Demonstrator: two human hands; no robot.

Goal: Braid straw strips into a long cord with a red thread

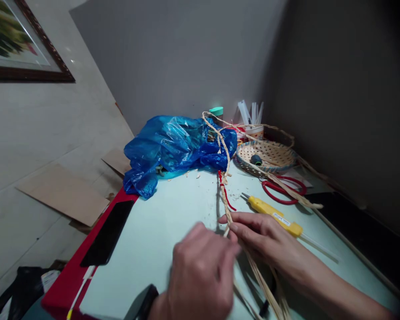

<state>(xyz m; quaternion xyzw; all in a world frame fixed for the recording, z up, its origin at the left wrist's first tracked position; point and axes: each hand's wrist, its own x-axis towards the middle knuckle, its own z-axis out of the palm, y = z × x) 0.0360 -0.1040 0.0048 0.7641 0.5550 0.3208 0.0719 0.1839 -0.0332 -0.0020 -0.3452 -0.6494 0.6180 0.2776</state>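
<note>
A braid of pale straw (226, 202) runs down the middle of the table, with red yarn (220, 178) tied round it. My right hand (266, 235) pinches the braid's lower end between thumb and fingers. Close beside it on the left, my left hand (202, 271) is curled and slightly blurred, its back towards me. One strand leads from the braid into its fingers, whose tips are mostly hidden. Below both hands, loose straw strands (262, 282) hang towards the table's near edge. The upper braid loops back over a blue plastic bag (173, 142).
Right of the braid lie a yellow hot glue gun (275, 215) with a glue stick, red-handled scissors (283, 189) and a woven basket (266, 155). A cup (255, 131) of white sticks stands behind. A black phone (108, 233) rests at the left edge.
</note>
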